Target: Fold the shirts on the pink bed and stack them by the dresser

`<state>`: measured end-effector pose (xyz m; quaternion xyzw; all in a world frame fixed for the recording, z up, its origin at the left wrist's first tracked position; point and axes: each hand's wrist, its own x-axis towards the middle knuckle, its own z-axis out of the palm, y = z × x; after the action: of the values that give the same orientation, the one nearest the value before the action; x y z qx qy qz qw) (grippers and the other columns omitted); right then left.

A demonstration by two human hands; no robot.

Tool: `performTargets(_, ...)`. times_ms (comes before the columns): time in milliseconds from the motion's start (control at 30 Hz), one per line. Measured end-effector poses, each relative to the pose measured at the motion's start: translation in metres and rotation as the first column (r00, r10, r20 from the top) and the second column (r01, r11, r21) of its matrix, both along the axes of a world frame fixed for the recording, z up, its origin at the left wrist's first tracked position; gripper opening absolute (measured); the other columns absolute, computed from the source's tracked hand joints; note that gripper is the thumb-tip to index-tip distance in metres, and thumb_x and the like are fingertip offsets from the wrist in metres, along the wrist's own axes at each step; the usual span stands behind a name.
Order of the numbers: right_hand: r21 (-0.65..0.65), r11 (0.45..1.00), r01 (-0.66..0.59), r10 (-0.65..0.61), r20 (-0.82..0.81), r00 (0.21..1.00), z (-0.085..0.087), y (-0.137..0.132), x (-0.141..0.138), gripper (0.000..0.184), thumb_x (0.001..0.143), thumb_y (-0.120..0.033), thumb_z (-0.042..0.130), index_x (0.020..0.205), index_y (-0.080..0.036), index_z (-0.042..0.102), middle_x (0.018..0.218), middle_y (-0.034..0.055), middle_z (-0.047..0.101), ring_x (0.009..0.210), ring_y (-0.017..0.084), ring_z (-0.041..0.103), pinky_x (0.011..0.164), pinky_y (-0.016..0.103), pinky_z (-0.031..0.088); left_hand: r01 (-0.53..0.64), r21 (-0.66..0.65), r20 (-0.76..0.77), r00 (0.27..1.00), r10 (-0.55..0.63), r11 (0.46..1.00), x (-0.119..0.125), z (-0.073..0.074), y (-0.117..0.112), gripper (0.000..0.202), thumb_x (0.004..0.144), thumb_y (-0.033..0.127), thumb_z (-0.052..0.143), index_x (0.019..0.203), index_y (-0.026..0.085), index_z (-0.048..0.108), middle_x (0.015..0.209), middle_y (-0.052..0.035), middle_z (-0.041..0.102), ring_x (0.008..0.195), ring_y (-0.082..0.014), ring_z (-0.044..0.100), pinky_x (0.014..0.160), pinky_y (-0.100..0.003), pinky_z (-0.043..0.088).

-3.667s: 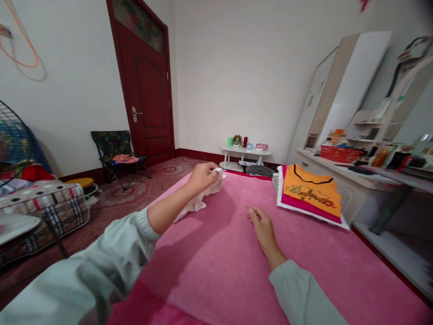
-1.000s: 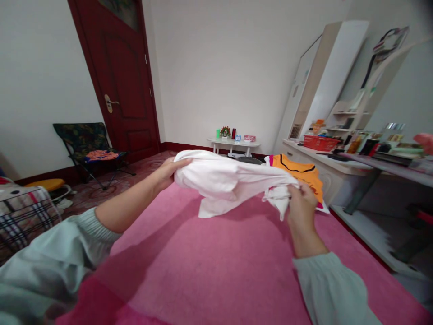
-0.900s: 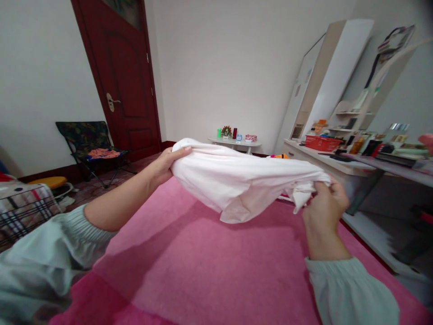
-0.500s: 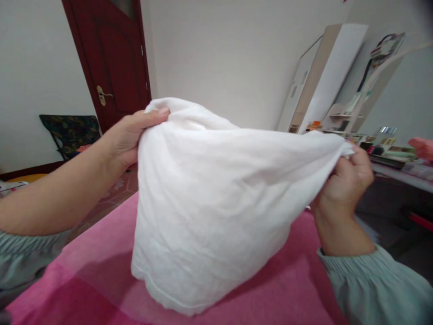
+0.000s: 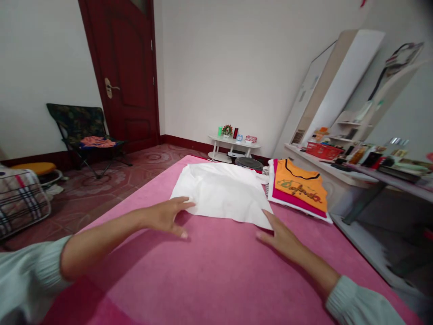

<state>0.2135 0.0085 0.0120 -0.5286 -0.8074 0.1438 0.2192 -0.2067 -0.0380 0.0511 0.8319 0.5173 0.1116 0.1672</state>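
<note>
1. Two hands here, fingers spread wide, gripping nothing: the left hand [image 5: 169,217] rests fingertips on the near left edge, the right hand [image 5: 282,237] is at the near right corner.
2. And there's one white garment [image 5: 223,194], lying spread on the pink cover [image 5: 223,266]! Looks light, soft, limp, quick to crease; the near corners seem the best hold.
3. Just right, one folded stack [image 5: 297,203]: one orange top [image 5: 301,183] over at least two layers.
4. Far left, one folding chair [image 5: 76,117].

White cloth [image 5: 219,192] lowered from mid-air, now spread on pink cover [image 5: 219,275]; hands [image 5: 163,216] unclenched.
</note>
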Motion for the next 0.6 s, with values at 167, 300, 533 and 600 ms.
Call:
performTargets(167,0.122,0.991,0.061,-0.085,0.204,0.975,-0.007,0.007,-0.002,0.059,0.081,-0.033,0.054,0.138,-0.015,0.047,0.134,0.0131,0.053,0.124,0.028,0.047,0.103,0.041,0.037,-0.041,0.091,-0.070,0.996,0.047,0.995,0.011,-0.022,-0.008,0.084,0.079,0.049,0.062,0.149,0.016,0.028,0.146,-0.0172,0.040,0.131,-0.0317,0.041,0.108,-0.040,0.034)
performTargets(300,0.160,0.985,0.056,-0.079,0.137,0.987,0.001,0.027,-0.005,0.048,0.073,-0.011,0.043,0.114,-0.023,0.066,0.119,0.0076,0.062,0.116,0.023,0.053,0.099,0.035,0.041,-0.202,0.248,-0.120,0.964,0.237,0.948,0.018,-0.019,0.017,0.043,0.081,0.016,0.045,0.120,0.019,0.062,0.110,-0.0124,0.064,0.106,-0.0275,0.059,0.092,-0.037,0.046)
performTargets(533,0.077,0.990,-0.118,0.138,-0.371,0.918,0.090,-0.015,0.006,0.043,0.069,-0.027,0.053,0.107,-0.023,0.071,0.132,0.0076,0.058,0.118,0.030,0.054,0.102,0.044,0.041,-0.265,0.206,0.378,0.909,0.173,0.942,0.003,0.077,-0.018,0.020,0.066,0.022,0.046,0.067,0.020,0.066,0.103,-0.0041,0.066,0.084,-0.0201,0.062,0.077,-0.032,0.052)
performTargets(600,-0.060,0.990,-0.130,0.099,-0.372,0.923,0.116,-0.045,0.012,0.044,0.067,-0.033,0.058,0.108,-0.028,0.072,0.125,0.0068,0.064,0.114,0.033,0.058,0.099,0.046,0.044,-0.286,0.067,0.499,0.839,0.216,0.956,-0.002,0.103,-0.040,0.021,0.067,0.032,0.048,0.060,0.019,0.062,0.104,-0.0037,0.068,0.075,-0.0189,0.062,0.064,-0.030,0.053)
